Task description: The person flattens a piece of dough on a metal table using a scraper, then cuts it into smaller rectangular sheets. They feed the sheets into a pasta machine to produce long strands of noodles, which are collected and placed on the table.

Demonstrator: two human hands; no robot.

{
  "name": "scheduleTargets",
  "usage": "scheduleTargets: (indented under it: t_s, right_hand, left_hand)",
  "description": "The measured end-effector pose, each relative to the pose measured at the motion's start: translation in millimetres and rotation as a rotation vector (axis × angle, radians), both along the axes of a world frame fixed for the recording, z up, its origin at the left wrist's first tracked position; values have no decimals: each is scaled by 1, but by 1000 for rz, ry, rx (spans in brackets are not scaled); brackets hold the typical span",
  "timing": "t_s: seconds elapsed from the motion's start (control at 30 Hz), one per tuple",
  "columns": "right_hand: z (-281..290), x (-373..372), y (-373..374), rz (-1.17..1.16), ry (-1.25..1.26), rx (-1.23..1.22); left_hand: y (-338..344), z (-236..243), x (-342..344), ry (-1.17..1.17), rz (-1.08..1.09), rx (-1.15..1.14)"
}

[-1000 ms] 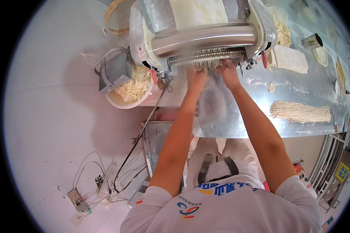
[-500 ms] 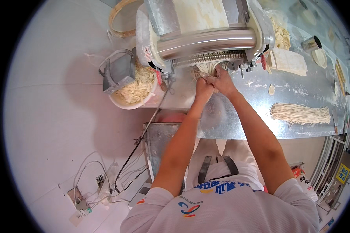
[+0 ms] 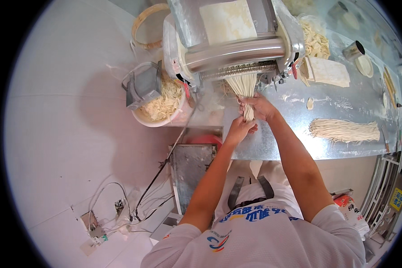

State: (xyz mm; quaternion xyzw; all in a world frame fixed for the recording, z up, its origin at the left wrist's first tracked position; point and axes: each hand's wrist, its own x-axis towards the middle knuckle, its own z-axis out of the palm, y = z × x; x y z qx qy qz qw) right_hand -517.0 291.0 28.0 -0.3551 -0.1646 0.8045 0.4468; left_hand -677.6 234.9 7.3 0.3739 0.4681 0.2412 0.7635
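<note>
Fresh noodles (image 3: 243, 85) hang in a bundle from the cutter (image 3: 241, 70) of a metal noodle machine (image 3: 236, 52). My right hand (image 3: 262, 107) is closed round the bundle just below the cutter. Lower down, my left hand (image 3: 241, 128) grips the bundle's end, its fingers curled under the strands. Above the rollers, a pale dough sheet (image 3: 230, 20) lies on the machine's sloping feed plate. To the right, a finished bundle of noodles (image 3: 344, 130) lies straight on the metal table (image 3: 290, 120).
Left of the machine stands a tub (image 3: 154, 121) of dough scraps, with a grey metal box (image 3: 144, 85) above it. Folded dough sheets (image 3: 328, 72), a metal can (image 3: 353, 50) and a bag of dough strips (image 3: 316, 38) sit at the right. A cable (image 3: 163, 165) hangs down the left.
The noodles now hang longer from the cutter. Both hands have come down toward me with them, the left further than the right. The dough sheet's lower part has moved toward the rollers.
</note>
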Motion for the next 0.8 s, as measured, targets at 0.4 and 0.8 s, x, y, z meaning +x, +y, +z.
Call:
scheduleTargets:
  t_s: [0.4, 0.8]
  right_hand:
    - [9, -5, -38, 33, 3, -54]
    - [6, -15, -77, 19, -25, -53]
  left_hand:
    - [33, 229, -29, 621, 114, 1084]
    - [260, 268, 16, 910, -143, 1352]
